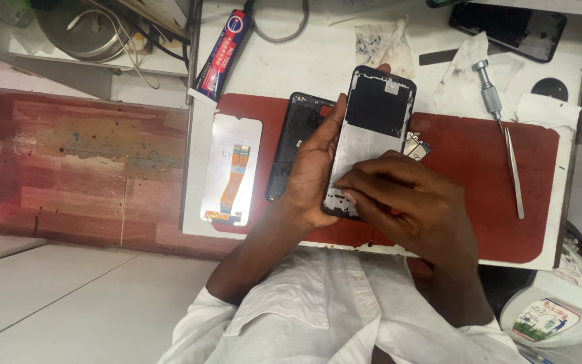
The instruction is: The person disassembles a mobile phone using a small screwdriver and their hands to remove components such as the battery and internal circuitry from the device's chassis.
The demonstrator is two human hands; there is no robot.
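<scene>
My left hand (312, 168) grips an opened black phone frame (375, 118) from its left side, holding it above a red work mat (479, 175). My right hand (412, 205) rests on the frame's lower end, fingertips pressing near its bottom edge. A black back cover (291, 135) lies on the mat just left of the left hand. Further left lies a replacement screen (232, 168), face down, with an orange ribbon cable. A small circuit part (417, 147) peeks out right of the frame.
A screwdriver (488, 91) and metal tweezers (514, 172) lie at the mat's right. A glue tube (222, 54) sits at the back left, another dark phone (510, 30) at the back right. Stained wipes lie on the white bench.
</scene>
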